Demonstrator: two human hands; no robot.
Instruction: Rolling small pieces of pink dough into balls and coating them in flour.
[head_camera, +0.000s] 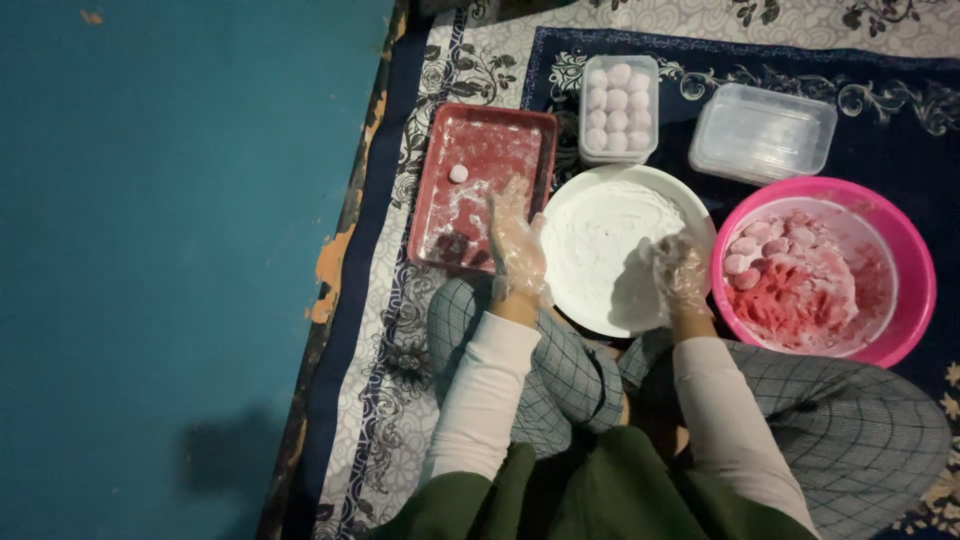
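Note:
Both my hands wear thin clear plastic gloves. My left hand (516, 243) hovers with fingers spread between the red floured tray (520, 125) and the white plate of flour (600, 240). It holds nothing. A single small white ball (458, 173) lies on the tray. My right hand (678, 272) is curled over the plate's right edge; whether it holds a ball is hidden. Right of it stands a pink bowl (905, 240) with pink dough and several pink balls (750, 255).
A clear box (618, 108) filled with several white balls sits behind the plate, and an upturned clear lid or box (762, 132) to its right. Everything rests on a dark patterned rug (880, 75). A teal floor (180, 250) lies left. My crossed legs are below the plate.

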